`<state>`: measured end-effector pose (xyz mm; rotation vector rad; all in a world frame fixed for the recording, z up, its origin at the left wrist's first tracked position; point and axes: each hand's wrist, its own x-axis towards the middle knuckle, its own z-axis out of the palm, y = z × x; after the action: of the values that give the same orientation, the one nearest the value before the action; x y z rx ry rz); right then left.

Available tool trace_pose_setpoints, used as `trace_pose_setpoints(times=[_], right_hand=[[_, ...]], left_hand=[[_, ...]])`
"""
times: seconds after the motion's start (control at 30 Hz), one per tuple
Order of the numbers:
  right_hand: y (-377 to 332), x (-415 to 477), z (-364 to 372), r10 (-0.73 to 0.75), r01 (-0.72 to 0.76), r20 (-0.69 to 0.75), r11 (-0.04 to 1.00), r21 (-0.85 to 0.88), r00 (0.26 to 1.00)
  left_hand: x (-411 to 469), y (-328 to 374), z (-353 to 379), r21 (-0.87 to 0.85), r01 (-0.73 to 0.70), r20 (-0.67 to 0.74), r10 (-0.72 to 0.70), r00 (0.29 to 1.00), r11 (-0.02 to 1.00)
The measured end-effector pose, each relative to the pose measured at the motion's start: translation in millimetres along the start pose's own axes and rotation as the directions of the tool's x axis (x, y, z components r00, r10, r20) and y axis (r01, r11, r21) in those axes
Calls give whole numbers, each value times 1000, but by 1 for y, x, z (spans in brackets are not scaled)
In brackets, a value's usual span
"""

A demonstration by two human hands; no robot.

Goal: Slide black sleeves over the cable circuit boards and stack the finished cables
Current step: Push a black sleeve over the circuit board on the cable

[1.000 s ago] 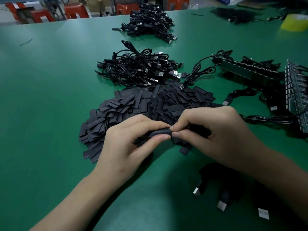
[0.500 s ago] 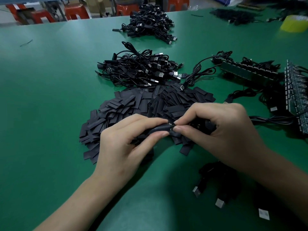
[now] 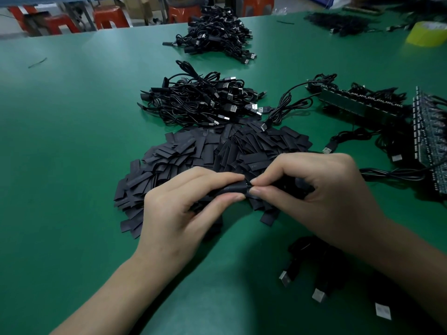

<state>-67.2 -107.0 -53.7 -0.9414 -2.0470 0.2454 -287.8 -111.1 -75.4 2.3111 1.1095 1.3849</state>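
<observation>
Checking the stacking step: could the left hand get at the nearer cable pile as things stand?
Not just now, probably: the left hand pinches the black sleeve, which the right hand grips at its end. Freed, its way looks open, with only the flat sleeve heap lying before the cable pile.

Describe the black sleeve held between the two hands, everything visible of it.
The sleeve is a short, matte black tube, rubbery-looking, with faint pale print on its side. It lies roughly level over the near edge of the pile of loose sleeves on the green table. The left hand pinches it between thumb and fingers, and the right hand pinches at its right end. Whatever is inside is hidden.
</observation>
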Motion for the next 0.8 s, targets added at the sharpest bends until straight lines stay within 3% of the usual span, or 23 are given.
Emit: trace_pose_setpoints(times=[0.47,0.67,0.8], right_hand=[[-3,1,1,20,-20,0,1000,22,1000],[-5,4,-3,232,-261,167,948,183,958],[-5,3,0,319,-376,226,882,285,920]], left_hand=[[1,1,-1,-7,17,30,-17,999,1000],[3,1,-3,8,51,-8,-51,999,999],[4,2,-4,35,120,-113,-115,987,992]])
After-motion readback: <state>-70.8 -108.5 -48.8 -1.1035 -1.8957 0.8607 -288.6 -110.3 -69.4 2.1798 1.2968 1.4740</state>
